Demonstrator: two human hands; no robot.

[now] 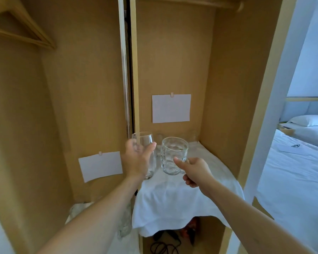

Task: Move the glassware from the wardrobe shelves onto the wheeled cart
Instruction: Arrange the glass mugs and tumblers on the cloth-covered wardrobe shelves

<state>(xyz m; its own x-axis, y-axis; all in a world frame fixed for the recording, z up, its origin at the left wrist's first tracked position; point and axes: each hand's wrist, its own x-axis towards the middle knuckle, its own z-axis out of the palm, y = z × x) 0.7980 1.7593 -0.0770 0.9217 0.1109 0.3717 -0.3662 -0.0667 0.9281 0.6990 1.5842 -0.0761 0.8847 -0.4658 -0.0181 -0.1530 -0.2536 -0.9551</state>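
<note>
Glassware fills both hands inside the wardrobe. A tall glass (145,154) stands nearly upright, its long axis vertical, with the left hand (137,160) wrapped around its middle, thumb at 3 o'clock of the body. It looks lifted just above the cloth-covered shelf (182,198), though whether its base touches the cloth I cannot tell. At 3 o'clock from it, just beside, a dimpled mug (173,155) is carried by the right hand (195,171), fingers curled round the handle, which points toward 4 o'clock, and thumb resting against the glass wall. More clear glasses (191,137) stand faintly at 12 o'clock, against the back panel. No cart shows in view, so the carry probably turns on drawing both pieces back toward 6 o'clock without knocking them together or against the centre post (135,70).
</note>
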